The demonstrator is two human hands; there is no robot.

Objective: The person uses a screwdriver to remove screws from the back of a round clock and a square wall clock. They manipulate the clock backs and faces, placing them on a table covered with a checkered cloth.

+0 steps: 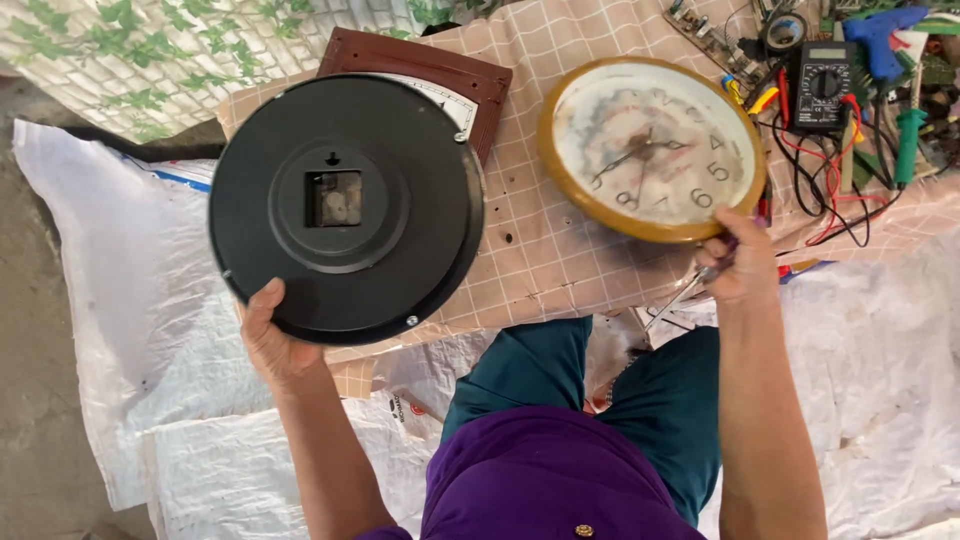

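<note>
Checked cloth (560, 260) spread over a low work surface, white woven sacks (130, 330) on the floor around it, leaf-patterned fabric (150, 50) at top left. Left hand (272, 345) closed on the lower rim of a black round clock (345, 205), thumb over the edge, back side turned up, square opening at its centre with the mechanism showing inside. Held tilted above the cloth's left part, partly covering a brown square clock (430, 70) lying beneath. Right hand (738, 265) closed round a screwdriver (685, 295), metal shaft pointing down and left, fingers touching the lower edge of a yellow-rimmed clock (652, 148). Lying face up on the cloth, dial faded and stained, well apart from the black one. Black multimeter (820, 85) with red and black leads at top right, blue glue gun (885, 35) just beside it, among assorted tools. Teal trousers and purple shirt at bottom centre.
</note>
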